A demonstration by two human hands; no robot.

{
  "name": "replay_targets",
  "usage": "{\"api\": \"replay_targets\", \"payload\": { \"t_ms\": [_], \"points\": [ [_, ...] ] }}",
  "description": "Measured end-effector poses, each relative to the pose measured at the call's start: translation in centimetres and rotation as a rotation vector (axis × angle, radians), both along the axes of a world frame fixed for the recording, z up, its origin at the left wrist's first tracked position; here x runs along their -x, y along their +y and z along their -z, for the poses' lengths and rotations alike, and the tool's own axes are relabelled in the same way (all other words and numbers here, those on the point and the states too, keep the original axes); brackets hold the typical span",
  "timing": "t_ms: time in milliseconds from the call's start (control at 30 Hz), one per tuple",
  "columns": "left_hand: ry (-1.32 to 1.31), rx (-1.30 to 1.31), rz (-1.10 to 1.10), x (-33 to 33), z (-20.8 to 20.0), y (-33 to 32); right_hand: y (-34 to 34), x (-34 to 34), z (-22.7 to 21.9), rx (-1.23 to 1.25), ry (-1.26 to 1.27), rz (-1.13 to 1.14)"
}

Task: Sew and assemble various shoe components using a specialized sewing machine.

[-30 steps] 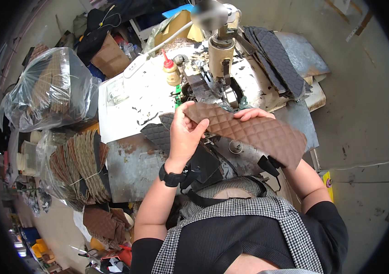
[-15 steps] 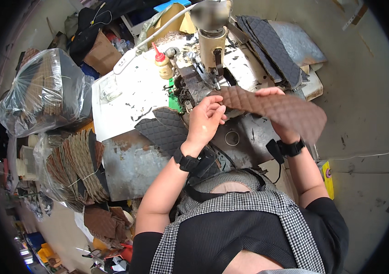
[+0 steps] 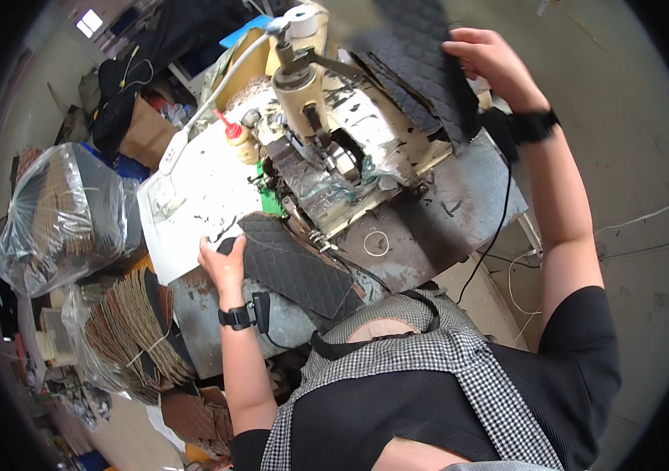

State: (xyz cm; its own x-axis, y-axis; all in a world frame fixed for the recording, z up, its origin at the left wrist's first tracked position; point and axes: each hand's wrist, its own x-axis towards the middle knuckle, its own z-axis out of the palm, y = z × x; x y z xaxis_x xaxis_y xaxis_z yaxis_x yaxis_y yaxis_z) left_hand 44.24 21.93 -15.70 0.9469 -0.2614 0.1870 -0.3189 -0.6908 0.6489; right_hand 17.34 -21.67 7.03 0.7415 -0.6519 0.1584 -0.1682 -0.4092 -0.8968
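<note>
My right hand (image 3: 499, 71) is raised at the far right, its fingers closed on the edge of a long black quilted piece (image 3: 436, 71). That piece is partly blurred and hangs over a stack of similar quilted pieces (image 3: 397, 90). At the left, my left hand (image 3: 224, 271) has its thumb and fingers apart at the end of more black quilted pieces (image 3: 295, 263) lying on the table. Between my hands stands a sewing machine (image 3: 303, 106), with bare metal showing around its needle area.
A glue bottle with a red cap (image 3: 236, 133) and a white power strip (image 3: 173, 153) lie on the white board (image 3: 185, 228). Bundled pieces (image 3: 134, 330) and a plastic-wrapped bundle (image 3: 67, 208) are at the left. A rubber band (image 3: 376, 243) rests on the metal table (image 3: 460, 212).
The brown quilted piece that was at the machine between my hands is out of sight. My left hand moved left to the black pieces; my right rose to the far right with a black piece.
</note>
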Motion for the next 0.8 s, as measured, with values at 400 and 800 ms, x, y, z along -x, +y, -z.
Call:
{"api": "replay_targets", "payload": {
  "t_ms": [400,800],
  "points": [
    [0.656,0.234,-0.002,-0.4,1.8,2.6,5.0,1.4,-1.0,0.184,-0.019,-0.009],
    [0.470,0.051,0.137,-2.2,5.8,-0.3,15.9,-0.2,4.2,0.445,-0.093,-0.505]
  ]
}}
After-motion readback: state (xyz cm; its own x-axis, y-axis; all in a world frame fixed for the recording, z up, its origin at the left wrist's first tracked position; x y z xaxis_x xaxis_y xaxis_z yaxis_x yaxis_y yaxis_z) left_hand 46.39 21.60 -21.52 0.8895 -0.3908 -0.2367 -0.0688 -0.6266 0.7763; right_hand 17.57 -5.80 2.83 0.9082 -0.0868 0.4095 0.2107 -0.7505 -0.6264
